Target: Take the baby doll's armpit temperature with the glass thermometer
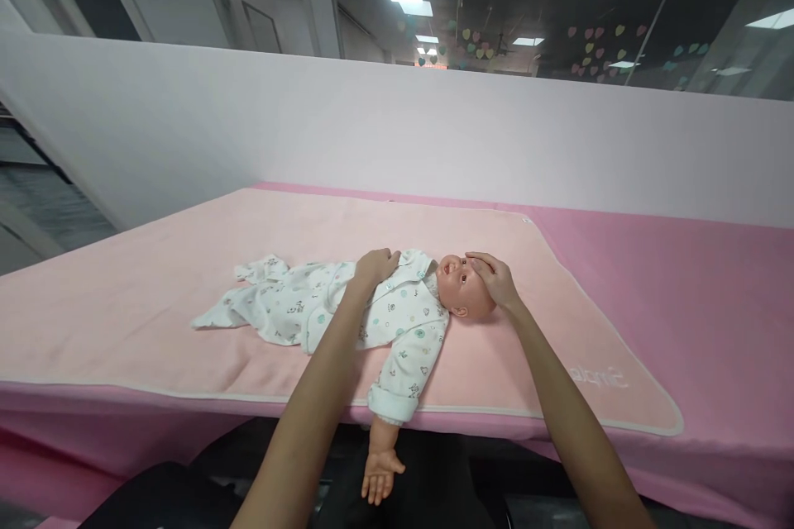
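A baby doll [397,314] in white patterned clothes lies on its back on a peach mat [155,289], its head to the right and legs to the left. My left hand [376,266] rests on the doll's torso; its fingers lie over the front of the top and are partly hidden. Against the forehead of the doll's head [462,288], my right hand [495,277] lies with its fingers stretched out together. The doll's near arm [406,372] hangs past the table edge, its bare hand palm up. The far arm is hidden.
Pink cloth [713,306] covers the table beneath the mat and drapes over the near edge. Behind it stands a low white wall [397,132], with glass and heart-shaped stickers beyond. My dark-clothed legs [428,479] are under the table's front.
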`<state>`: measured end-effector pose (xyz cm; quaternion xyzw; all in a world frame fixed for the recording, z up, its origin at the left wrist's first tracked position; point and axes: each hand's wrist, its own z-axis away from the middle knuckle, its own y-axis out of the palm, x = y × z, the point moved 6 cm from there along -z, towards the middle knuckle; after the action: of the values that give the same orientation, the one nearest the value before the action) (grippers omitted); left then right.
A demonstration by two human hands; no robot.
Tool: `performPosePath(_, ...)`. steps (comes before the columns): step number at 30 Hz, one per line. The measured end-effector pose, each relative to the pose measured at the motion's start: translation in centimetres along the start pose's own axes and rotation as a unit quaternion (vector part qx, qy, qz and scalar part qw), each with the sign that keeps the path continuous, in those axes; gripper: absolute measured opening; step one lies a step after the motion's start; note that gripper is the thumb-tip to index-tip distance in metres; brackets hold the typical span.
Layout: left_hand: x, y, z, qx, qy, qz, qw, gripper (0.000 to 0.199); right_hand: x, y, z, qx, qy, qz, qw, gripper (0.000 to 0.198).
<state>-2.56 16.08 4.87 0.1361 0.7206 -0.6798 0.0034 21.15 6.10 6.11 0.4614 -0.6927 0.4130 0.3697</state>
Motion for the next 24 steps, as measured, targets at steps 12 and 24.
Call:
performPosePath(12, -0.1, -0.1, 0.4, 0.0, -0.009, 0.004, 1.0, 0.049, -4.2, -2.4, -0.6, -0.202, 0.149, -0.184, 0.95, 0.04)
performPosePath(24, -0.1, 0.1, 0.2, -0.002, -0.01, 0.001, 1.0, 0.051, -2.2, 0.0, 0.3, -0.055, 0.171, -0.256, 0.95, 0.022)
